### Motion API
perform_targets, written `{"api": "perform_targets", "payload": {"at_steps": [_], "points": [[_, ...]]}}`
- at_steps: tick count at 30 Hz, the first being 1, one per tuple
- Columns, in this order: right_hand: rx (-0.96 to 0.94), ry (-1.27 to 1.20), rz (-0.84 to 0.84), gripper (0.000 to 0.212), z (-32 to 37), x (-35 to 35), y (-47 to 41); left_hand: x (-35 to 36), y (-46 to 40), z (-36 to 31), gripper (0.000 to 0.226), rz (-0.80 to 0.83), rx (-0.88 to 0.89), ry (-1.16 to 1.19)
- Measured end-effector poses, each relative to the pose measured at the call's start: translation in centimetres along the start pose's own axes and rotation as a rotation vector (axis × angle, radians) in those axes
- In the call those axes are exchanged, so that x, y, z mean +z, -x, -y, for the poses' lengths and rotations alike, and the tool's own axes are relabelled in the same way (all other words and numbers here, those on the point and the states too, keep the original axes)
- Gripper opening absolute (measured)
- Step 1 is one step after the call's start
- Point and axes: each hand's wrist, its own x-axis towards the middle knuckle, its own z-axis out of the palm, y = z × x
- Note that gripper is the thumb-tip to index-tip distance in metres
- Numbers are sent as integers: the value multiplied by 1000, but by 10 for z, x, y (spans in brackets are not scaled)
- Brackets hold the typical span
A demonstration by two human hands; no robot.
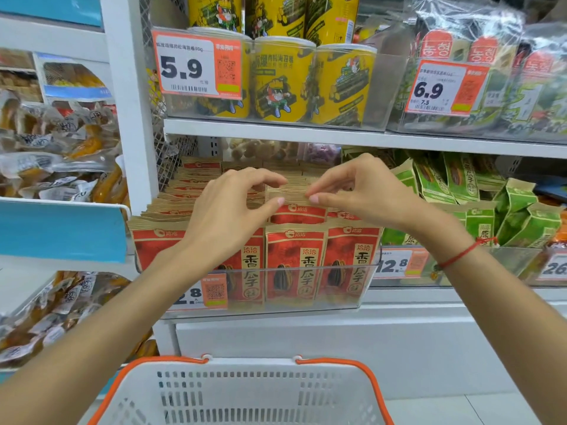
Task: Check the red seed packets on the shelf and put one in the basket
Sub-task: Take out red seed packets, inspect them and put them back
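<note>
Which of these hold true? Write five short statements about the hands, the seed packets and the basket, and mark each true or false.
1. Both hands are at one red paper seed packet in the second row. True: the left hand and the right hand pinch its top edge.
2. The white plastic basket with orange handles already holds a packet. False: no packet shows in the visible part.
3. The green paper packets lie to the right of the red ones. True.
4. The yellow round cans stand on the shelf below the red packets. False: they stand on the shelf above.
5. A red string is round the left wrist. False: it is on the right wrist.
</note>
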Motion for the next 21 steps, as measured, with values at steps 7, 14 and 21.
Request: {"api": "perform_targets", "payload": {"at_steps": [7, 14, 21], "points": [[92, 77, 174, 9, 0, 5, -4, -6, -1, 3, 17, 157, -28, -158], [174, 197, 452, 10, 22, -6, -28, -18, -1, 3, 29, 302, 151, -297], [159, 163, 207, 11, 13, -7, -31, -18, 0, 12, 26, 223, 126, -263]]}}
